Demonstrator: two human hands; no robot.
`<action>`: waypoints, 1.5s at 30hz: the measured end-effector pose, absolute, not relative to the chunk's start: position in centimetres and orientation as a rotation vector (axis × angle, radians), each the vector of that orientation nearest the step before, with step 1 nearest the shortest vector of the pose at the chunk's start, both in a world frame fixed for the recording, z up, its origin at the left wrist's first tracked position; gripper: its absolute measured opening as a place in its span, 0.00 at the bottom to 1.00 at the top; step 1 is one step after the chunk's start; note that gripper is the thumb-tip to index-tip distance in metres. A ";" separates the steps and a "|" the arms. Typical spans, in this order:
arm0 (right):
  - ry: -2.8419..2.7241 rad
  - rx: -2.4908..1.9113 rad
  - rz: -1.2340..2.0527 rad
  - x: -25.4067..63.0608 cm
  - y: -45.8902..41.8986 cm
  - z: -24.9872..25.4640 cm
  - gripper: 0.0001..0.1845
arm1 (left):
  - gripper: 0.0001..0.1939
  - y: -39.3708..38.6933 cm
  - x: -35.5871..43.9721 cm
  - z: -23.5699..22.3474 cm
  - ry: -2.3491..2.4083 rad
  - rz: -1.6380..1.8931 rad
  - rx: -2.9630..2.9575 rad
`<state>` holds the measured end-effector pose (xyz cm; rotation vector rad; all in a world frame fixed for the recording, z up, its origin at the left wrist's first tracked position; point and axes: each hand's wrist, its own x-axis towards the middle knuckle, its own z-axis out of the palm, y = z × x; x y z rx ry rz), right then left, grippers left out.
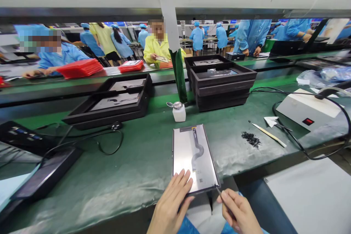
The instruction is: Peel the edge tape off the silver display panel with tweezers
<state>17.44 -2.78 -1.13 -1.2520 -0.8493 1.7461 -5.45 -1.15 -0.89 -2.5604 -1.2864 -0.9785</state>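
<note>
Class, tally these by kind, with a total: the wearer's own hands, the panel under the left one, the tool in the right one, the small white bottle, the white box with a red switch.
Own hands (left hand, right hand): 2
Panel: 1
Thin tool: 1
White bottle: 1
White box: 1
Total: 6

One loose panel (182,151) — one white bottle (179,114) — one scrap heap (251,139).

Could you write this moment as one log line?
left hand: resting on silver panel | right hand: holding thin tool at panel's near right corner | beyond panel: white bottle | right of panel: black scraps
</note>
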 end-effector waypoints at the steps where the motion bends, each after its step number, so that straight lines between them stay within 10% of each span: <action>1: -0.846 -1.254 1.743 17.5 -2.8 -1.0 0.33 | 0.21 -1.2 -5.4 -0.9 -1.285 -0.976 -2.559; 45: -0.750 -1.330 1.581 21.9 -0.8 0.9 0.31 | 0.25 -1.3 -3.4 -0.6 -1.291 -0.886 -2.542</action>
